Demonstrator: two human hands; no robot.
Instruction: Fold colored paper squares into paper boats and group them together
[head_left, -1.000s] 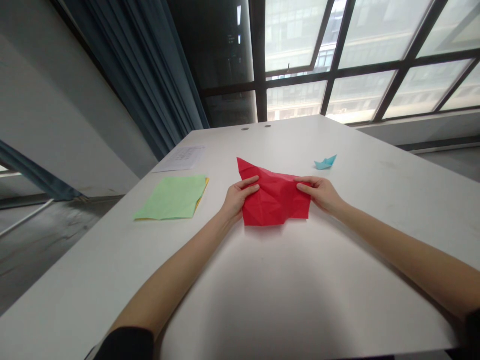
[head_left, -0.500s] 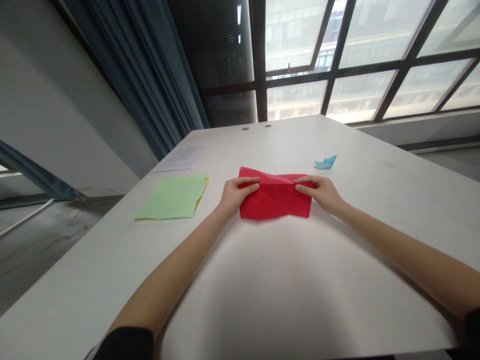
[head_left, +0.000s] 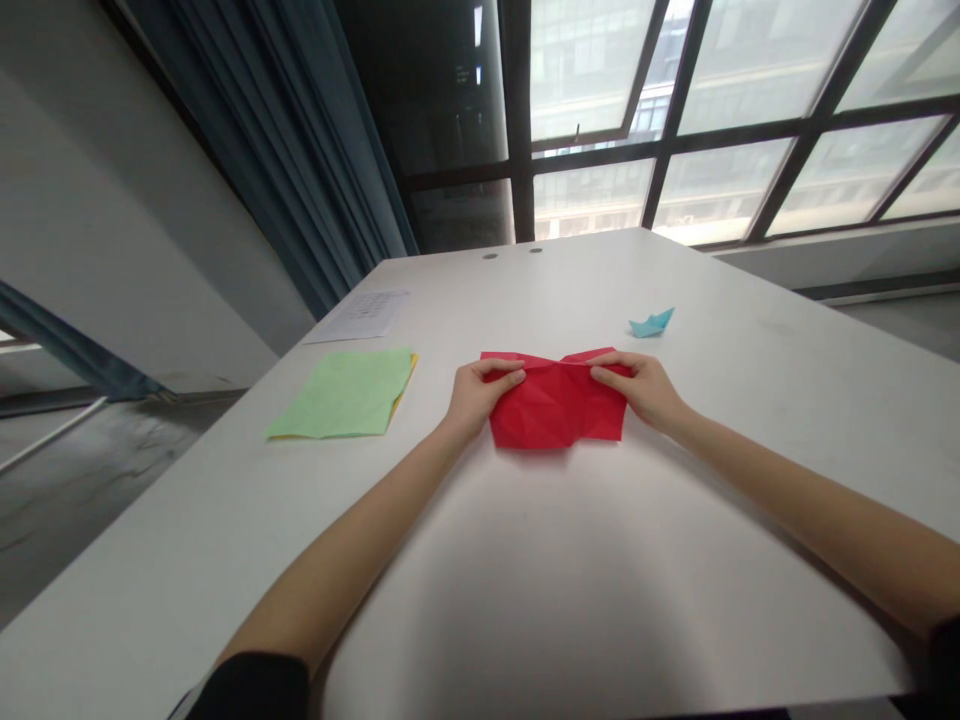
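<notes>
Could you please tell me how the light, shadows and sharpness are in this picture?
In the head view, the windows look washed out; in that same view, a soft shadow lies on the table below the red paper; head view again, the printed sheet is unreadable.

Bare desk [head_left: 570, 590] runs from the near edge up between the forearms [head_left: 360, 540] until the red paper [head_left: 544, 415], pinched by the left hand [head_left: 476, 395] and right hand [head_left: 641, 388], bars the way. Past it, a lane reaches the far edge between the printed page [head_left: 364, 316], near the left edge, and the blue paper boat [head_left: 652, 324]. The green sheet [head_left: 345, 395] obstructs passage beside the left edge.
</notes>
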